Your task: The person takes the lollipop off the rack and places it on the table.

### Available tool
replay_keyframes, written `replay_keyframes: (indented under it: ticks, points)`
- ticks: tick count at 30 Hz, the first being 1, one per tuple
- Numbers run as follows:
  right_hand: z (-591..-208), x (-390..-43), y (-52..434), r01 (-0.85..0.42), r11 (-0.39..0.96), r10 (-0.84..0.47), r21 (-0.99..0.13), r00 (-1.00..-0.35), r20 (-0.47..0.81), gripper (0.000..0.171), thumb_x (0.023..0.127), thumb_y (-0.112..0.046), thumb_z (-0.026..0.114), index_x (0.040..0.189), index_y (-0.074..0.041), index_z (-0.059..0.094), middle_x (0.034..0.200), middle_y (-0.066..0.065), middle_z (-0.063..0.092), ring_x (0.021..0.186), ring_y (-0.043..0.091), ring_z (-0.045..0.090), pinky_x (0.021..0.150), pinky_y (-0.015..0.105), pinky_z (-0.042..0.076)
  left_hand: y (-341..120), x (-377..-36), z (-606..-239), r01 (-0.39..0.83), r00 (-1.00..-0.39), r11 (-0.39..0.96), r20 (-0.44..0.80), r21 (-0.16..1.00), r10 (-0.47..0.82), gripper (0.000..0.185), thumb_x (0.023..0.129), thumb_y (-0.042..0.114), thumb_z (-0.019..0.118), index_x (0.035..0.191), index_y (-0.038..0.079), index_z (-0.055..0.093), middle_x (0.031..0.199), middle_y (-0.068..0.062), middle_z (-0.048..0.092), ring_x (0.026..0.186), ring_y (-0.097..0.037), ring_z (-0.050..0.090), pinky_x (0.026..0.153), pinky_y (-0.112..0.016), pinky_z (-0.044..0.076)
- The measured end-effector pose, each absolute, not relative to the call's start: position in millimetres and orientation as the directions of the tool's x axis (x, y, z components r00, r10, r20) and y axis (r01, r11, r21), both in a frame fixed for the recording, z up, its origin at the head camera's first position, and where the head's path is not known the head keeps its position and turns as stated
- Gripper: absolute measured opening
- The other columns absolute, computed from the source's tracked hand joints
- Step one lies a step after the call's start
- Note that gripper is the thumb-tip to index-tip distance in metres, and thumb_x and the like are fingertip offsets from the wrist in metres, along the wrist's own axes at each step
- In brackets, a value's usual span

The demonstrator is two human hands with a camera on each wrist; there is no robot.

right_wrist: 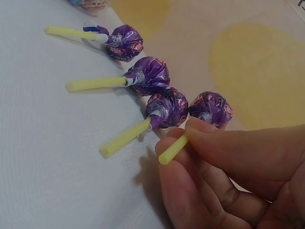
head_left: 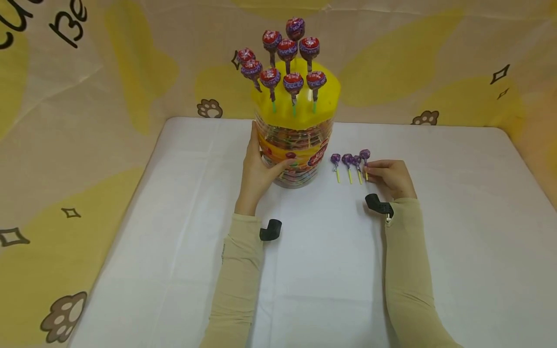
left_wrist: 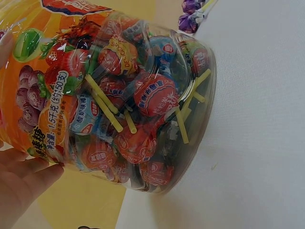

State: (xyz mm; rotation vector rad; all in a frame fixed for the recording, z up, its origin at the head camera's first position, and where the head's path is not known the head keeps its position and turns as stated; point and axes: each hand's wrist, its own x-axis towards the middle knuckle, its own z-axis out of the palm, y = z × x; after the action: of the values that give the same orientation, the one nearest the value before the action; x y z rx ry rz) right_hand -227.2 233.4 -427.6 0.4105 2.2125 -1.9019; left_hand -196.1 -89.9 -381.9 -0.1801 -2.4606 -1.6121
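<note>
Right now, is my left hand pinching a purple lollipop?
No, your left hand grips the candy jar, while your right hand pinches a purple lollipop.

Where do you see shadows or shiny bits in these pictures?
Right wrist view: a soft shadow on the white surface beside the right hand; left wrist view: pale glints on the clear jar, with a soft shadow beside it; head view: a thin shadow along the right sleeve.

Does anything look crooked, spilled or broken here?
Nothing looks spilled or broken. One small oddity: the nearer lollipop at the left edge of the yellow lid leans outward, while the front lollipops stand nearly upright.
</note>
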Motion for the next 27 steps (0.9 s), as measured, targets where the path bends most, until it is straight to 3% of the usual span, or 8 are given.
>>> replay_keyframes:
  ticks: [5, 13, 18, 27]
  points:
    - [-428.9, -228.2, 233.5, 0.333, 0.125, 0.096, -0.935, -0.942, -0.322, 0.010, 0.085, 0.002, 0.067, 0.095, 0.003, 0.070, 0.073, -0.005, 0.067, 0.065, 0.006, 0.065, 0.062, 0.019, 0.055, -90.2, -196.4, -381.8, 0.225, -0.969, 0.400, 0.245, 0.888, 0.000, 0.107, 0.079, 0.030, 0.077, 0.153, 0.015, 0.001, 0.156, -0.007, 0.016, 0.141, -0.022, 0.021, 0.111, -0.040, 0.028]
    - [-430.5, -229.6, 232.5, 0.330, 0.187, 0.118, -0.925, -0.943, -0.312, 0.033, 0.086, 0.003, 0.064, 0.115, 0.018, 0.057, 0.068, -0.010, 0.064, 0.062, 0.003, 0.063, 0.062, 0.017, 0.054, -90.5, -196.7, -383.4, 0.233, -0.968, 0.385, 0.252, 0.893, 0.000, 0.107, 0.079, 0.029, 0.077, 0.153, 0.016, 0.001, 0.156, -0.006, 0.015, 0.141, -0.020, 0.021, 0.111, -0.040, 0.028]
    - [-430.8, -229.2, 232.0, 0.331, 0.276, 0.150, -0.903, -0.942, -0.300, 0.034, 0.086, -0.001, 0.067, 0.113, 0.016, 0.059, 0.073, -0.007, 0.064, 0.061, 0.002, 0.061, 0.060, 0.016, 0.054, -89.9, -196.6, -382.7, 0.228, -0.969, 0.384, 0.247, 0.895, 0.000, 0.106, 0.080, 0.029, 0.077, 0.153, 0.017, 0.001, 0.156, -0.006, 0.015, 0.141, -0.020, 0.021, 0.111, -0.039, 0.028]
    - [-426.4, -227.0, 233.0, 0.325, 0.472, 0.172, -0.820, -0.946, -0.276, 0.034, 0.084, -0.012, 0.071, 0.107, 0.012, 0.064, 0.064, -0.010, 0.060, 0.056, 0.002, 0.056, 0.055, 0.014, 0.048, -89.3, -196.8, -381.1, 0.204, -0.975, 0.384, 0.222, 0.901, -0.003, 0.105, 0.080, 0.030, 0.076, 0.153, 0.018, 0.001, 0.156, -0.006, 0.015, 0.141, -0.020, 0.021, 0.111, -0.039, 0.028]
